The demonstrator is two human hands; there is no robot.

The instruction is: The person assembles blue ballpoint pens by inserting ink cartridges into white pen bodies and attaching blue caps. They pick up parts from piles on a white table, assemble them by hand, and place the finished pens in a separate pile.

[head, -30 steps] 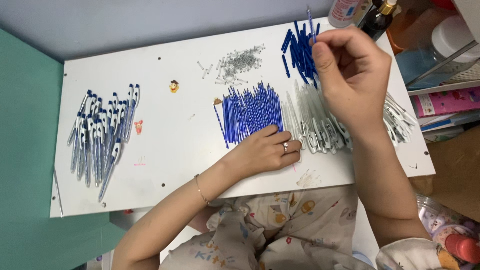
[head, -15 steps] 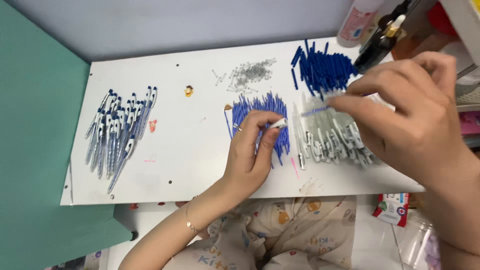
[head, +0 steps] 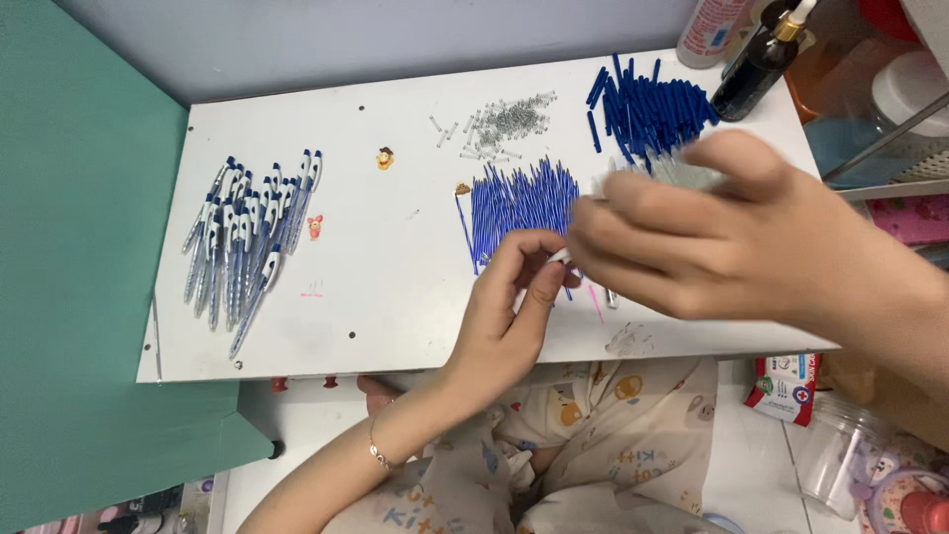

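Both hands meet fingertip to fingertip, left hand (head: 514, 297) pinching, right hand (head: 732, 237) curled.

The right hand (head: 751, 247) came down from the far edge. Now it meets the left hand (head: 514, 307) (fingers touching) over the white board's (head: 395, 287) near edge.

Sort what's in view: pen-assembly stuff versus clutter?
In use: left hand, right hand, blue refills, springs, blue barrels, finished pens.
Lying about: dark dropper bottle, white tube, wipes packet.

Home piecework spot: small white board desk (head: 395, 297) w/ sorted blue-white plastic pen piles (head: 247, 237), brown glass dropper bottle (head: 756, 64), patterned pyjamas (head: 613, 435).
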